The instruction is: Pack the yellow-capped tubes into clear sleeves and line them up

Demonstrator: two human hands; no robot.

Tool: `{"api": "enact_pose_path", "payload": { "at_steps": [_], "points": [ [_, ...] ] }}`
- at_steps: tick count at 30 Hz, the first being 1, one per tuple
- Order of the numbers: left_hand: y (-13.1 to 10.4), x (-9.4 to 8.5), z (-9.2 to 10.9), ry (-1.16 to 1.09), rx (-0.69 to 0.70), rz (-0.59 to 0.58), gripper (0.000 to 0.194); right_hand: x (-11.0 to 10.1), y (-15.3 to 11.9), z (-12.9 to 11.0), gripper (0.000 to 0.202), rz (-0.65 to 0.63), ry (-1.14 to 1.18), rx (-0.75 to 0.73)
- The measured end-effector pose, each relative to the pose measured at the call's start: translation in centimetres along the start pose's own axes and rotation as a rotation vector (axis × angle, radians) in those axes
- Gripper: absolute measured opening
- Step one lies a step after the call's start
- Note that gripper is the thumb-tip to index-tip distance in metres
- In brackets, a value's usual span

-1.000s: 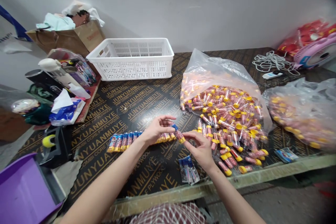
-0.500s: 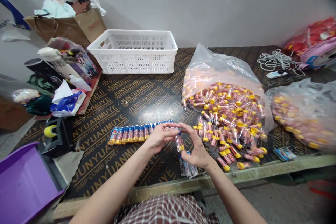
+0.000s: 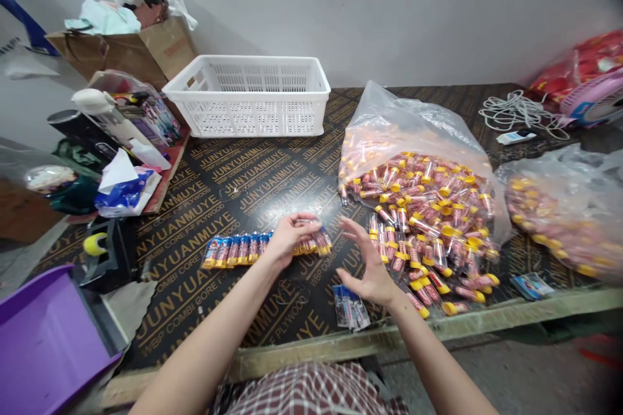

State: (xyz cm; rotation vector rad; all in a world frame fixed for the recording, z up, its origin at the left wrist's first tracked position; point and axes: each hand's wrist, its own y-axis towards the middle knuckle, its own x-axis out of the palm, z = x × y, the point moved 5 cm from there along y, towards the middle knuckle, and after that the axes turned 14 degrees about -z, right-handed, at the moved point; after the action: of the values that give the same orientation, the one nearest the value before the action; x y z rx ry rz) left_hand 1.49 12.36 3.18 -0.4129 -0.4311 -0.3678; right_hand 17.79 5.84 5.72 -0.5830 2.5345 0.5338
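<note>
Pale grey wall (image 3: 389, 19) rises behind a dark brown plywood surface (image 3: 209, 175) printed with gold lettering, as seen from the head camera. On that surface, left of centre, small clear plastic tubes with blue tops and yellow bottoms form a neat side-by-side row (image 3: 238, 250). The left hand (image 3: 288, 240) reaches over the right part of this row and hides some of it; its bent fingers are at the blurred end tube (image 3: 323, 244), and whether they grip it or only rest against it cannot be told. The right hand (image 3: 370, 277) holds nothing, its thumb and fingers spread well apart, just right of the row's end, and the two hands do not touch. Close to the right hand, on its far side from the row, lies a loose heap of yellow-capped clear tubes with reddish contents (image 3: 428, 207), spilling from a large translucent plastic bag (image 3: 377, 107). Small flat blue printed pieces (image 3: 348, 307) lie below the right hand, near the front edge. Behind the row stands a white slotted plastic crate (image 3: 250, 115), well apart from both hands; a second translucent bag of yellow-capped tubes (image 3: 569, 214) sits farther right.
</note>
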Motion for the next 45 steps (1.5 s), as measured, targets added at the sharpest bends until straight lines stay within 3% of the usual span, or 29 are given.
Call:
{"api": "enact_pose_path", "payload": {
  "at_steps": [4,9,14,18,20,22,26,28,32,38,42,45],
  "points": [
    [2.6,-2.2,1.3,0.318,0.095,0.133,0.034,-1.9,-0.4,1.4,0.074,0.124,-0.028,0.112],
    [4.6,-2.3,0.1,0.787,0.064,0.205,0.027,-2.3,-0.9,2.4,0.057,0.116,-0.150,0.194],
    [4.1,-1.1,0.2,1.292,-0.008,0.301,0.034,-2.1,-1.7,3.8,0.043,0.097,-0.266,0.245],
    [1.9,0.3,1.7,1.586,0.155,0.369,0.039,-2.9,-2.3,5.8,0.033,0.136,-0.521,0.324],
    [0.3,1.2,1.6,1.570,0.254,0.367,0.034,-3.3,-2.4,6.9,0.030,0.123,-0.651,0.391],
    [-1.1,2.2,0.3,1.498,0.281,0.259,0.028,-3.5,-2.3,7.8,0.031,0.090,-0.707,0.443],
    [-2.6,4.2,-5.7,1.399,0.058,-0.135,0.022,-3.1,-1.6,8.9,0.030,0.033,-0.736,0.494],
    [-2.9,4.4,-8.3,1.369,-0.038,-0.206,0.020,-2.7,-1.2,9.1,0.028,0.021,-0.730,0.513],
    [-2.7,3.9,-10.4,1.311,-0.099,-0.149,0.011,-2.5,-0.9,8.9,0.034,0.030,-0.661,0.529],
    [-3.1,3.8,-10.2,1.252,-0.060,-0.124,0.006,-3.3,-2.3,6.6,0.049,0.129,-0.414,0.522],
    [-3.8,4.3,-9.5,1.173,0.042,-0.070,0.010,-3.4,-3.8,4.9,0.035,0.233,-0.113,0.477],
    [-4.4,4.0,-9.0,0.884,0.045,-0.071,0.012,-3.0,-4.5,3.7,0.022,0.256,-0.039,0.446]
  ]
}}
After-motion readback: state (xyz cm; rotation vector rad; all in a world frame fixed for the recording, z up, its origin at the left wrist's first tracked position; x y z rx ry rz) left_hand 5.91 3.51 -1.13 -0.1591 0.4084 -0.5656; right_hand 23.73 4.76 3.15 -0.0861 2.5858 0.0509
